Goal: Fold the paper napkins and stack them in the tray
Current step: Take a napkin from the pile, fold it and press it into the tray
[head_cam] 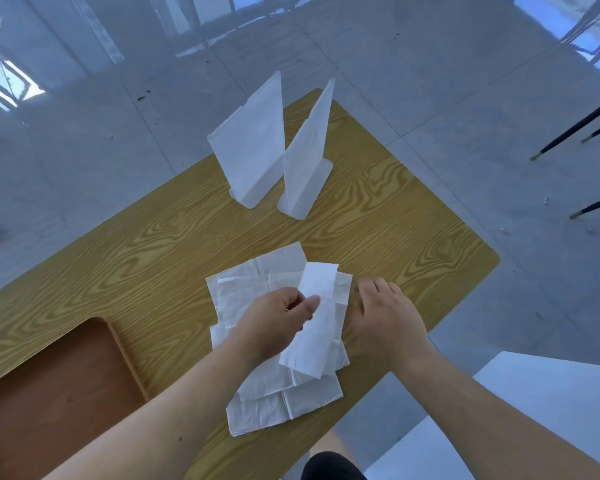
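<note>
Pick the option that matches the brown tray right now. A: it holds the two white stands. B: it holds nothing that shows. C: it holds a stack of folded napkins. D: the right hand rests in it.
B: the brown tray shows only bare surface, while the left hand pinches a folded napkin over the napkin pile.

Your left hand (pixel 278 323) and right hand (pixel 385 317) are both bare, with no gloves, rings or watch showing. Your forearms are uncovered along the whole length in view, with no sleeve edge visible on either one. The fingernails that show are short and plain. At the bottom edge, between your arms, you have a patch of dark, black-looking clothing (pixel 333 467); its type cannot be told.
</note>
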`<state>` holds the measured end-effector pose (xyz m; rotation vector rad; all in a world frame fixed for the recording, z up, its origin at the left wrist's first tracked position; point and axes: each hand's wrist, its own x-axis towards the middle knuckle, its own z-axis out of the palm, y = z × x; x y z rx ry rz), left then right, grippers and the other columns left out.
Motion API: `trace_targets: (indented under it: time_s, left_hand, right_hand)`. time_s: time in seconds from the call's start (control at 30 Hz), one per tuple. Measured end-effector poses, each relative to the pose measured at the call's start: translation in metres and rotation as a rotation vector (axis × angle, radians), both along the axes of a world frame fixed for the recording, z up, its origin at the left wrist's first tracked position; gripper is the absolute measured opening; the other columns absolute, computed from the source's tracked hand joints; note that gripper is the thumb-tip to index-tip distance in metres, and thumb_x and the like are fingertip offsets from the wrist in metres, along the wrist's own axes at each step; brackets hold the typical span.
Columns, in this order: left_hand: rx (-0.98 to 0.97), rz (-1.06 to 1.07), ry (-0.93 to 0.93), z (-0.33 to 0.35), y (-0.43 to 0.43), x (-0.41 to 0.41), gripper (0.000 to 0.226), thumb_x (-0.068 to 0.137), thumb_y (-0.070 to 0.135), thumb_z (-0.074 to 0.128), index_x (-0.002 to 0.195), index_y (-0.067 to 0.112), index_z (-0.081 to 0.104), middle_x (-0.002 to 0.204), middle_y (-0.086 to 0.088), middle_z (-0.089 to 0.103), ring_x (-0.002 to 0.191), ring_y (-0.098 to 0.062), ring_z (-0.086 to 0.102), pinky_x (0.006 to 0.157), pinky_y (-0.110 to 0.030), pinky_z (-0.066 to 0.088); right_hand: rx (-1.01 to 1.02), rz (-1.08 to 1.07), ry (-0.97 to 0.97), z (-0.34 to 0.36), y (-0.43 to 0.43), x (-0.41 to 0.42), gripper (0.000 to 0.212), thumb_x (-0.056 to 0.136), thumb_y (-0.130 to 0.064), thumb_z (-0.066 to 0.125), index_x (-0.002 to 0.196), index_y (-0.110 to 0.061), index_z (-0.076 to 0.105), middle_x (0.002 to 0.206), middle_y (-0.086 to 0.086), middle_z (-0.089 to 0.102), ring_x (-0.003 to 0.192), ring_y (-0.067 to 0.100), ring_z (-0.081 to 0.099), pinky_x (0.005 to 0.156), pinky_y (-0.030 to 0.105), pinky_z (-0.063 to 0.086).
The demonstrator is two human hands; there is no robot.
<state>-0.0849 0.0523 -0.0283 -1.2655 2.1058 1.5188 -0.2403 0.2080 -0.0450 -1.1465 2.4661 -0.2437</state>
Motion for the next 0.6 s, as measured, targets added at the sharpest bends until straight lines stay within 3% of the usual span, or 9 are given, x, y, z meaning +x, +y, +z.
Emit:
trace_targets:
  time_s: [0.07,0.17,0.3,0.4,0.6]
  left_hand:
    - [-0.153,0.028,-0.117,-0.007,-0.002,0.008,0.04,0.093,0.065,0.054,0.08,0.029,0.066,0.075,0.007,0.074,0.069,-0.013,0.069,0.061,-0.036,0.056]
    - [-0.278,-0.015,-0.287,-0.016,-0.003,0.024,0.025,0.092,0.059,0.061,0.086,0.036,0.059,0.08,0.013,0.069,0.07,-0.006,0.065,0.054,-0.028,0.047]
    - [-0.199,-0.017,-0.346,-0.025,0.005,0.027,0.032,0.081,0.063,0.072,0.088,0.034,0.061,0.084,0.013,0.07,0.074,-0.008,0.067,0.057,-0.027,0.049]
    - [-0.181,-0.041,-0.354,-0.029,0.012,0.022,0.03,0.078,0.059,0.077,0.084,0.032,0.065,0.081,0.012,0.072,0.072,-0.008,0.067,0.056,-0.026,0.048]
    - [-0.084,-0.04,-0.304,-0.031,0.018,0.015,0.024,0.081,0.041,0.078,0.082,0.019,0.069,0.081,-0.001,0.073,0.066,-0.014,0.062,0.06,-0.032,0.05]
  right_hand:
    - [-0.004,-0.036,0.01,-0.001,0.011,-0.004,0.028,0.094,-0.015,0.052,0.12,-0.012,0.062,0.105,0.005,0.066,0.092,0.027,0.059,0.076,0.042,0.052]
    - [-0.006,-0.044,-0.002,-0.005,0.024,-0.001,0.027,0.091,-0.01,0.055,0.117,-0.011,0.064,0.099,0.005,0.066,0.087,0.027,0.06,0.072,0.04,0.053]
    - [0.04,0.018,-0.079,-0.014,0.035,0.018,0.014,0.096,-0.023,0.051,0.104,-0.018,0.06,0.091,-0.002,0.061,0.085,0.019,0.057,0.072,0.037,0.053]
    - [0.039,0.07,-0.143,-0.022,0.038,0.032,0.016,0.098,-0.035,0.05,0.101,-0.023,0.06,0.094,-0.006,0.06,0.088,0.016,0.056,0.074,0.033,0.052]
    - [0.009,0.107,-0.171,-0.033,0.039,0.043,0.033,0.095,-0.044,0.054,0.121,-0.025,0.057,0.11,-0.006,0.06,0.105,0.018,0.056,0.084,0.03,0.051]
